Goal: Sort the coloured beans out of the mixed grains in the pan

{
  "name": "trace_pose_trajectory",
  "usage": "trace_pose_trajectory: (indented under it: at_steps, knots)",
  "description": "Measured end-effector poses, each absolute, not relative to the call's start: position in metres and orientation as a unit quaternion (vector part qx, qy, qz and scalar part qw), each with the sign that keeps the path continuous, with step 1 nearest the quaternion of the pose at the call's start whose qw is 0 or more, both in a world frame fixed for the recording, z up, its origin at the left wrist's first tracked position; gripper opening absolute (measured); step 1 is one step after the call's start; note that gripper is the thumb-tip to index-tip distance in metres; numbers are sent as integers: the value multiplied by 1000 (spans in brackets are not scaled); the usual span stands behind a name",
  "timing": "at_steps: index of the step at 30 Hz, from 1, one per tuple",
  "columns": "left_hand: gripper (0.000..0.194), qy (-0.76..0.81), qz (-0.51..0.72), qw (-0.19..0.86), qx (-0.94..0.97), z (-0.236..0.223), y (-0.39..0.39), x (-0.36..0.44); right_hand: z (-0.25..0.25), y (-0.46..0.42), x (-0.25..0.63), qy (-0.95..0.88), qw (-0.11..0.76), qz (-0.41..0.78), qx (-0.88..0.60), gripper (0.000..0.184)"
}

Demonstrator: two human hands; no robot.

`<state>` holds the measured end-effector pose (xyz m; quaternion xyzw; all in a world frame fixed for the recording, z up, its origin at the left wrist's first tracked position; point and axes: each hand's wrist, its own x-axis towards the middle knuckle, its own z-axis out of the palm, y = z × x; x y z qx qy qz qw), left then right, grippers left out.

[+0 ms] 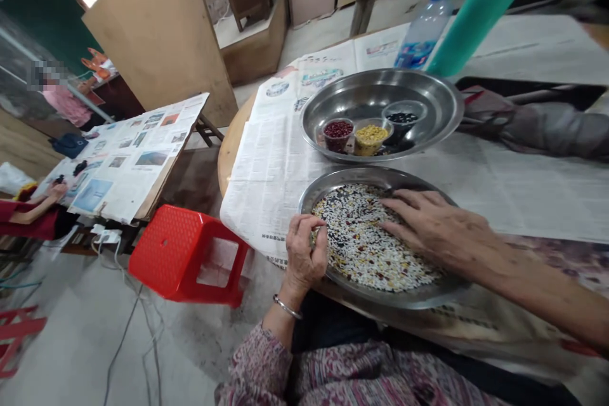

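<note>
Left hand (304,254) pinches narrow at 9 o'clock on a round steel tray (380,172) of speckled mixed grains (366,247), wide-open right hand (432,228) flat across them, prob keeping the layer spread thin.

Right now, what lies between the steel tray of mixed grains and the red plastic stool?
In the head view, sheets of newspaper lie between the steel tray and the red plastic stool.
</note>
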<state>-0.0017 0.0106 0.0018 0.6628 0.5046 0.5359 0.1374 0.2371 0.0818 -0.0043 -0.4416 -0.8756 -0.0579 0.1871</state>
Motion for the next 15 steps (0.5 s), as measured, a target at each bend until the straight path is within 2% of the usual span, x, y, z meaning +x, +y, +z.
trace_pose_trajectory:
  at_steps: [2,9,13,15]
  knots:
    - [10,502,538,136,663,1,10,-1,-8,77,230,-875,186,-37,-445,52]
    - [11,504,540,129,662,2,9,0,-9,52,214,-890,242,147,-358,45]
    - [12,508,535,115,665,0,9,0,0,44,222,-890,268,135,-344,49]
    - [11,508,537,110,664,-3,9,0,-4,44,235,-896,271,118,-331,45]
